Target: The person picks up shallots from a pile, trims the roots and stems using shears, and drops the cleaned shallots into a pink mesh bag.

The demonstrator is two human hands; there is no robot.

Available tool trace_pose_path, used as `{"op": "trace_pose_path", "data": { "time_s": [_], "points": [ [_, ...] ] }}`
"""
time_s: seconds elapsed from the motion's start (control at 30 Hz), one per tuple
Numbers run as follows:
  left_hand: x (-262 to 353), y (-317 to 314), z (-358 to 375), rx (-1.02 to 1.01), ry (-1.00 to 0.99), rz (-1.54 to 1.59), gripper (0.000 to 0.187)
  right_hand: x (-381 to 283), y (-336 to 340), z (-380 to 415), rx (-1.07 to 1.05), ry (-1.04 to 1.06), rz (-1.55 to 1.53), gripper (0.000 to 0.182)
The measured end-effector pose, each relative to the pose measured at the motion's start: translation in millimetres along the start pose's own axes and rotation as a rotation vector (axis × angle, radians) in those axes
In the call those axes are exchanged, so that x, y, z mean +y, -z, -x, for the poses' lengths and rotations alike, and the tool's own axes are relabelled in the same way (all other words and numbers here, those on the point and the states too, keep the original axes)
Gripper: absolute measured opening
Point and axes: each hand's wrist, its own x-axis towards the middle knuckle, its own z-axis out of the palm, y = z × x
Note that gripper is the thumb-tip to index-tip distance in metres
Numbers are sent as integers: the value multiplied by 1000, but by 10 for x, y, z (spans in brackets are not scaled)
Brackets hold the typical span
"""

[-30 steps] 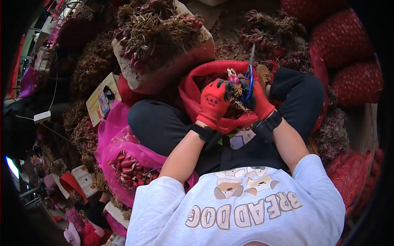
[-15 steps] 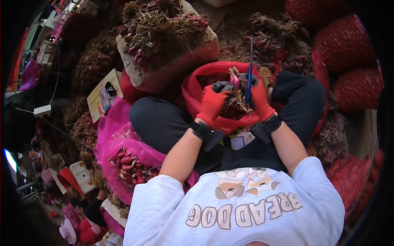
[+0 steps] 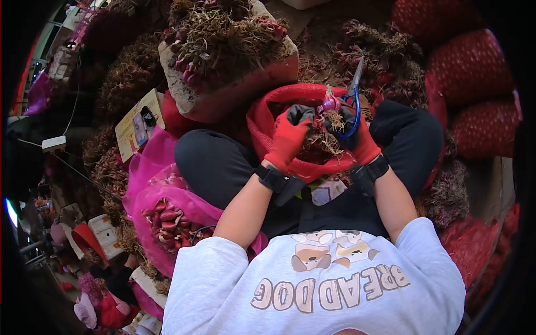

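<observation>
The left hand (image 3: 288, 135) is gripping a shallot (image 3: 328, 104) over the red mesh bag (image 3: 262, 120); the right hand (image 3: 358, 137) is gripping blue-handled scissors (image 3: 353, 92) beside it.

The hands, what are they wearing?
Both the left hand and the right hand wear red gloves with dark fingertips. A black strap wraps each wrist. The forearms are bare, and short sleeves of a pale grey T-shirt with cartoon dogs cover the upper arms.
</observation>
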Motion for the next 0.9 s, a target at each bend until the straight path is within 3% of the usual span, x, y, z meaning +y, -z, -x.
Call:
{"op": "trace_pose_path", "data": {
  "time_s": [0.03, 0.1, 0.2, 0.3, 0.4, 0.5, 0.6, 0.8, 0.9],
  "points": [
    [164, -34, 25, 2, 25, 159, 14, -55, -40, -5, 7, 59, 126, 30],
    [455, -105, 84, 8, 76, 476, 18, -214, -120, 33, -83, 351, 734, 30],
    [394, -77, 112, -118, -144, 203, 19, -86, -40, 68, -35, 35, 262, 31],
    [283, 39, 78, -196, 4, 68, 15, 49, 55, 40, 56, -248, -342, 33],
    [265, -14, 95, -136, 22, -27, 14, 109, 23, -53, 82, -199, -365, 36],
    [306, -29, 105, -14, -188, -462, 15, 172, 126, -55, 3, -171, -291, 37],
    [217, -52, 83, -38, -189, -365, 16, -139, -172, 15, 14, -243, -41, 37],
    [322, -155, 169, -73, -196, -602, 14, -2, -93, 135, 134, -168, -271, 40],
    [187, -160, 148, -114, -70, -400, 18, 206, 47, 145, 184, -305, -415, 40]
  ]
}}
